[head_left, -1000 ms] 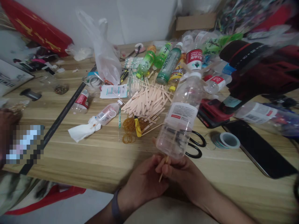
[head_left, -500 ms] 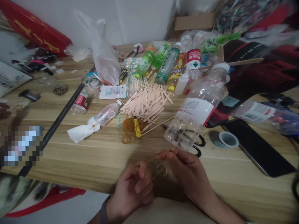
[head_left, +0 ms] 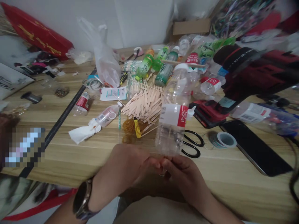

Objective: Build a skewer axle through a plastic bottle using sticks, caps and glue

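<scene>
A clear plastic bottle (head_left: 170,140) with a white and red label stands nearly upright, cap up, in front of me. Across its cap lies a flat wooden stick (head_left: 197,65). At the bottle's base, my right hand (head_left: 189,172) is closed, its fingers pinched on the bottom end. My left hand (head_left: 129,165), with a watch (head_left: 81,199) on the wrist, is bent inward, fingertips pinched against the right ones. A thin rubber band runs there, mostly hidden by fingers; part of a small pale ring (head_left: 162,175) shows below them. Black-handled scissors (head_left: 195,144) lie just right of the bottle.
Wooden sticks (head_left: 143,101) are heaped mid-table, with rubber bands (head_left: 128,127) nearer me. A red and black power drill (head_left: 247,81), a wire spool (head_left: 225,140) and a phone (head_left: 257,147) are on the right. Green bottles (head_left: 145,67) lie behind; a person's hand (head_left: 7,124) is at far left.
The bottle has swung from leaning right to nearly upright. My left hand has turned over and moved up to meet the right fingertips; the stretched band between them is now hidden.
</scene>
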`<state>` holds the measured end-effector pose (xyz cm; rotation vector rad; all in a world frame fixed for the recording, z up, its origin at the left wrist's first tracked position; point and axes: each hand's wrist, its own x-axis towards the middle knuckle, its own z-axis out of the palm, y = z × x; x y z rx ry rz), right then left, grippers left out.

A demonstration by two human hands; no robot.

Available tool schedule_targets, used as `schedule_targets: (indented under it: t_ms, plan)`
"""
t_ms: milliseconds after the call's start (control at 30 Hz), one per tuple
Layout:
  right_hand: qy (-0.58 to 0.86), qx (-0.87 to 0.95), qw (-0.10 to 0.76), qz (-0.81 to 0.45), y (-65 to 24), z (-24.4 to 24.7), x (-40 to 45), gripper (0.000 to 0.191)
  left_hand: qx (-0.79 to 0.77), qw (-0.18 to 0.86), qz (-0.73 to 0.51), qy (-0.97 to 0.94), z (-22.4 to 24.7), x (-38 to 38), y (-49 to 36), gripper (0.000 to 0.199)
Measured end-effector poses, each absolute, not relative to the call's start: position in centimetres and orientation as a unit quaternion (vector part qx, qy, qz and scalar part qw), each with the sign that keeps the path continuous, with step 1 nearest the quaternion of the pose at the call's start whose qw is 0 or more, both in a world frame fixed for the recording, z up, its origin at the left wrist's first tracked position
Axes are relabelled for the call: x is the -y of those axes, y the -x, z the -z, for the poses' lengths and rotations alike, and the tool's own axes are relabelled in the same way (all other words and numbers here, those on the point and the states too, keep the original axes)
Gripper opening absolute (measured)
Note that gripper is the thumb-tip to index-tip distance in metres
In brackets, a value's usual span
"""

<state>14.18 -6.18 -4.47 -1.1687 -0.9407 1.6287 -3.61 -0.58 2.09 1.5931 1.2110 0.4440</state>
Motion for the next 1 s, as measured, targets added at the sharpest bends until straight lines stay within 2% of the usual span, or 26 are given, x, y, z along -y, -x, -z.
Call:
schedule_targets:
  t_ms: [67, 133, 233, 333, 500, 567, 667, 800, 1000]
  plan:
    - [0.458, 0.365, 0.446, -0.677, -14.2, 4.5, 6.1, 0.044, -0.460, 0.405, -0.156, -0.774, -1.0, 1.1, 3.1, 0.017]
    - [0.439, 0.351, 0.440, -0.700, -14.3, 4.5, 5.9, 0.048, -0.390, 0.375, -0.155, -0.827, 0.2, 1.5, 2.8, 0.024]
    - [0.409, 0.331, 0.430, -0.734, -14.3, 4.9, 5.8, 0.050, -0.343, 0.426, -0.230, -0.805, 1.1, 1.9, 2.4, 0.040]
    - [0.389, 0.307, 0.424, -0.758, -14.2, 5.7, 5.9, 0.051, -0.366, 0.482, -0.276, -0.747, 1.1, 2.2, 1.8, 0.039]
    - [0.359, 0.266, 0.407, -0.797, -13.4, 8.0, 6.6, 0.060, -0.408, 0.707, -0.240, -0.526, 1.7, 3.3, 0.6, 0.047]
    - [0.344, 0.257, 0.388, -0.815, -13.2, 9.1, 6.7, 0.059, -0.423, 0.755, -0.245, -0.437, 2.5, 3.7, 0.3, 0.048]
    - [0.321, 0.263, 0.376, -0.829, -13.2, 11.1, 6.4, 0.065, -0.434, 0.744, -0.272, -0.430, 3.7, 3.9, 0.2, 0.047]
    - [0.290, 0.264, 0.379, -0.838, -13.3, 13.1, 5.8, 0.062, -0.429, 0.738, -0.301, -0.425, 4.8, 3.9, 0.5, 0.040]
    - [0.223, 0.178, 0.382, -0.879, -12.9, 12.1, 6.2, 0.062, -0.481, 0.742, -0.302, -0.357, 6.0, 4.4, 0.5, 0.038]
